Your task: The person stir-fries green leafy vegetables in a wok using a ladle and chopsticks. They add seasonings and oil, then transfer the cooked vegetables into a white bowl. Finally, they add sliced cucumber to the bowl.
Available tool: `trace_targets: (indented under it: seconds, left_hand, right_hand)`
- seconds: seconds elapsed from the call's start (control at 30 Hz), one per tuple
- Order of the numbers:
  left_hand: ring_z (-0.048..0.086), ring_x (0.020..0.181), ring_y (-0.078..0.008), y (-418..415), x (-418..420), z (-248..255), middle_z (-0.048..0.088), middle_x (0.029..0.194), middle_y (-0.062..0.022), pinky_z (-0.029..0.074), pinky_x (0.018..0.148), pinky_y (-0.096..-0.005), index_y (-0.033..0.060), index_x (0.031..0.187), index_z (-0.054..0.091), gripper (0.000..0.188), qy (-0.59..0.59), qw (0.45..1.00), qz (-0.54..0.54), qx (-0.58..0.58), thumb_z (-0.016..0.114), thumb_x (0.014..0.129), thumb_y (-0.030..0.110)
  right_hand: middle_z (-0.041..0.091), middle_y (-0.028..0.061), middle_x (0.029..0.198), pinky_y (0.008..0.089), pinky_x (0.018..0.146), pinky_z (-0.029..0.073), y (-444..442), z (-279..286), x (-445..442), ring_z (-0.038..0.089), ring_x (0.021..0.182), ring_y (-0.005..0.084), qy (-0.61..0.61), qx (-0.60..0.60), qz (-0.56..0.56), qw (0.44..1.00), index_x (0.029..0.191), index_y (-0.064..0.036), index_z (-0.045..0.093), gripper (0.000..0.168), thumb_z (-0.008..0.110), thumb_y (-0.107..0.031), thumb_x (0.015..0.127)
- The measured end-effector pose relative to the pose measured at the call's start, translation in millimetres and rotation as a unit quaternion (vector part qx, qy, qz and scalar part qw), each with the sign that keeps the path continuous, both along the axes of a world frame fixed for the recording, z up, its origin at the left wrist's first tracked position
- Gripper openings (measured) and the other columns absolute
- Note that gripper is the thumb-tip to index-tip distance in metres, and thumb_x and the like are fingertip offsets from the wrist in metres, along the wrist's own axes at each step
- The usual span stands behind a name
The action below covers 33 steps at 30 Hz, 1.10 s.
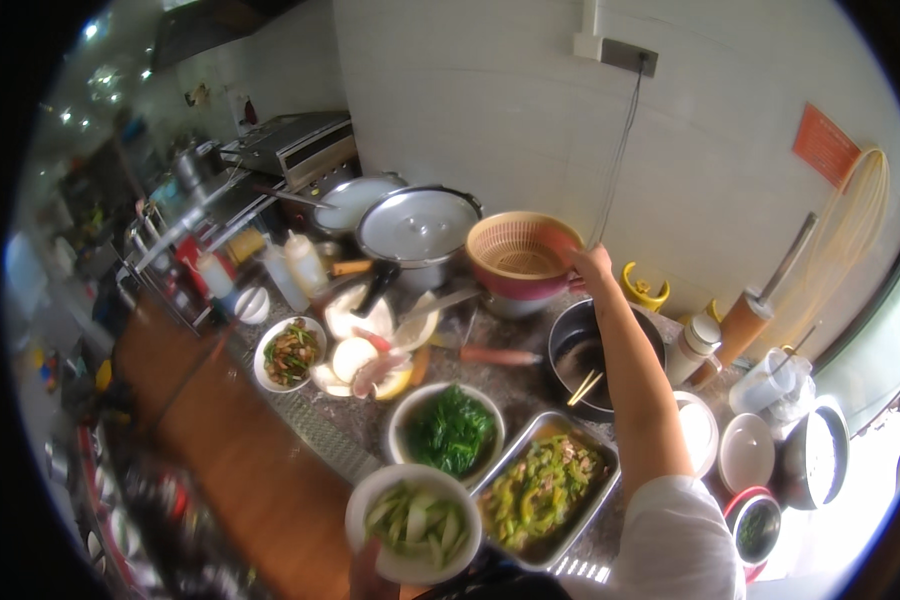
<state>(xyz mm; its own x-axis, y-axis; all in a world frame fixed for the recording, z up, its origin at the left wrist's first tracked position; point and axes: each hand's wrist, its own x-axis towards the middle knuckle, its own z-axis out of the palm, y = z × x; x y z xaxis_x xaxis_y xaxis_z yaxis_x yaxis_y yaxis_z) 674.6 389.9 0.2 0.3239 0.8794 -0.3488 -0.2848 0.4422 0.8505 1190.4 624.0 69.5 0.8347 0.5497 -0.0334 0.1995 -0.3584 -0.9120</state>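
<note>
My left hand (367, 574) holds the rim of a white bowl (356, 517) with sliced pale green vegetables, low in the view. My right hand (591, 268) is stretched forward and grips the right rim of a stack of plastic colander baskets (525, 255), tan inside a red one, over a pale base. Beyond the held bowl are a bowl of cooked leafy greens (450, 431) and a steel tray (607, 487) of cooked green vegetables with meat pieces. Below my right forearm sits a dark pan (559, 337) with wooden chopsticks (585, 388).
Lidded steel pots (420, 225) stand by the wall, left of the baskets. A cleaver (450, 300), a red-handled tool (501, 355), stacked white dishes (356, 360) and a bowl of stir-fry (291, 356) lie on the counter. A white jug (694, 349) and bowls (746, 454) are at right.
</note>
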Motion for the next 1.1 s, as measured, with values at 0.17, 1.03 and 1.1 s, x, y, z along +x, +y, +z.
trace_targets:
  seconds: [0.17, 1.03, 1.1]
  left_hand:
    - [0.054, 0.101, -0.03, -11, 13, 0, 0.055, 0.109, -0.0178, 0.043, 0.088, -0.0368, -0.0046, 0.116, 0.045, 0.042, -0.098, 0.979, 0.153, -0.091, 0.049, 0.075, 0.003]
    - [0.053, 0.103, -0.0319, 14, -103, -21, 0.053, 0.112, -0.0201, 0.042, 0.094, -0.0414, -0.0038, 0.121, 0.041, 0.06, 0.248, 0.948, -0.078, 0.182, 0.05, 0.062, 0.0]
    - [0.053, 0.103, -0.0317, 28, -106, 10, 0.053, 0.113, -0.0202, 0.042, 0.093, -0.042, -0.0047, 0.12, 0.041, 0.058, -0.097, 0.987, 0.058, -0.11, 0.049, 0.063, 0.002]
  right_hand:
    - [0.059, 0.014, 0.069, 0.0401, 0.047, 0.056, 4, -5, 19, 0.061, 0.055, 0.0239, 0.068, 0.099, 0.003, 0.993, 0.085, 0.007, 0.057, 0.016, 0.054, -0.004, 0.073]
    - [0.058, 0.0048, 0.064, 0.02, 0.043, 0.046, -159, 60, -196, 0.057, 0.05, 0.0131, 0.087, 0.161, 0.287, 0.94, 0.073, -0.003, 0.054, 0.014, 0.057, -0.014, 0.081]
    - [0.06, 0.007, 0.062, 0.0212, 0.044, 0.047, -169, 44, -253, 0.059, 0.052, 0.0137, 0.139, 0.05, 0.373, 0.916, 0.073, -0.001, 0.058, 0.012, 0.056, -0.01, 0.081]
